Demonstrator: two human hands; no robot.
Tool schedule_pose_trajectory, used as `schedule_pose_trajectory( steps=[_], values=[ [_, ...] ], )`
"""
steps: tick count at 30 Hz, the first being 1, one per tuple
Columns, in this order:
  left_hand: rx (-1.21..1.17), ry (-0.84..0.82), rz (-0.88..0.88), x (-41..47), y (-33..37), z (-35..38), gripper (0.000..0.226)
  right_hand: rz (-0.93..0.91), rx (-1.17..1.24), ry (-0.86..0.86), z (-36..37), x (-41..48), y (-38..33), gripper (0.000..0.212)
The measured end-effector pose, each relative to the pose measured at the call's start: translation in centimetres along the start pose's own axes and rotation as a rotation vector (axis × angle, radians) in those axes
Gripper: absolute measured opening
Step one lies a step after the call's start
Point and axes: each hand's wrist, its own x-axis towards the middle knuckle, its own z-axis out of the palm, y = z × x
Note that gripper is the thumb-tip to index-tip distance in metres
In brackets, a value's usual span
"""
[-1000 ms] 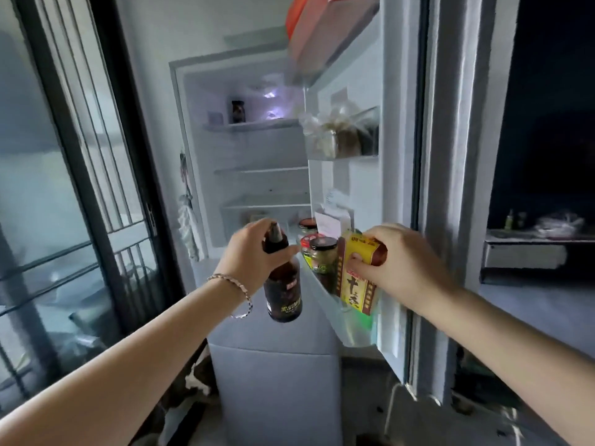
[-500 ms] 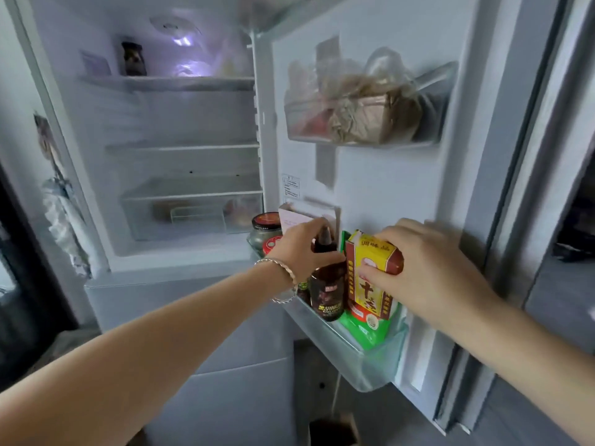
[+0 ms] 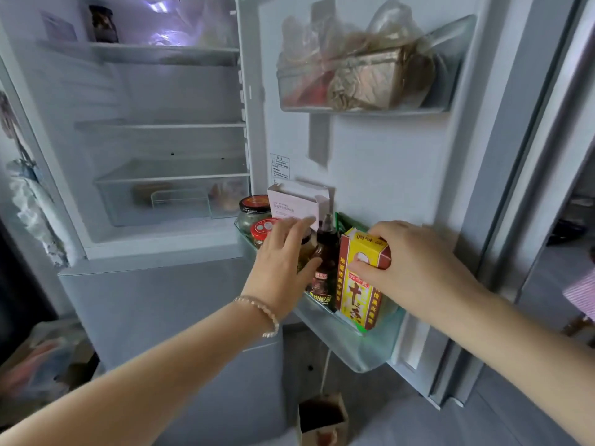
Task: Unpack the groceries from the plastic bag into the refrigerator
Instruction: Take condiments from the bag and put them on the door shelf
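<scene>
The refrigerator door stands open, and its clear lower door bin [image 3: 354, 352] holds the groceries. A dark sauce bottle [image 3: 324, 278] stands upright in that bin. My left hand [image 3: 281, 265] is beside it with fingers stretched toward a white box [image 3: 297, 201], the thumb lying against the bottle's side. My right hand [image 3: 415, 272] grips the top of a yellow and red carton [image 3: 355, 294] that stands in the bin just right of the bottle. Two jars [image 3: 254, 212] with dark and red lids sit at the bin's left end.
The upper door bin [image 3: 450, 91] holds plastic-wrapped packages. Inside the fridge are glass shelves [image 3: 161, 125], a crisper drawer [image 3: 167, 197] and a dark jar [image 3: 103, 24] on the top shelf. A brown paper bag [image 3: 322, 420] stands on the floor below the door.
The dark bottle went from in front of the fridge into the lower door bin. My left hand let go of its neck and opened. The view moved closer to the door.
</scene>
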Motion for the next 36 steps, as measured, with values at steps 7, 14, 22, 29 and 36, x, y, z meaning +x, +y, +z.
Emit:
schedule_pose_trajectory(
  steps=[7, 14, 22, 29, 36],
  values=[
    [-0.111, -0.112, -0.136, -1.0, 1.0, 0.2, 0.049, 0.039, -0.105, -0.145, 3.1, 0.2, 0.1, 0.026],
    [0.024, -0.346, -0.157, 4.9, 2.8, 1.1, 0.083, 0.046, 0.054, -0.196, 3.2, -1.1, 1.7, 0.051],
    [0.092, -0.186, -0.155, 4.9, 3.0, 2.3, 0.043, 0.032, 0.087, -0.140, 3.1, -1.3, 3.5, 0.056],
    [0.185, -0.357, -0.205, 5.9, 3.1, 2.1, 0.042, 0.009, 0.083, -0.137, 3.3, -1.1, 4.1, 0.058],
    [0.051, -0.285, -0.219, 5.2, 2.9, 3.2, 0.041, -0.014, 0.077, -0.111, 3.8, -1.1, 4.8, 0.060]
  ],
)
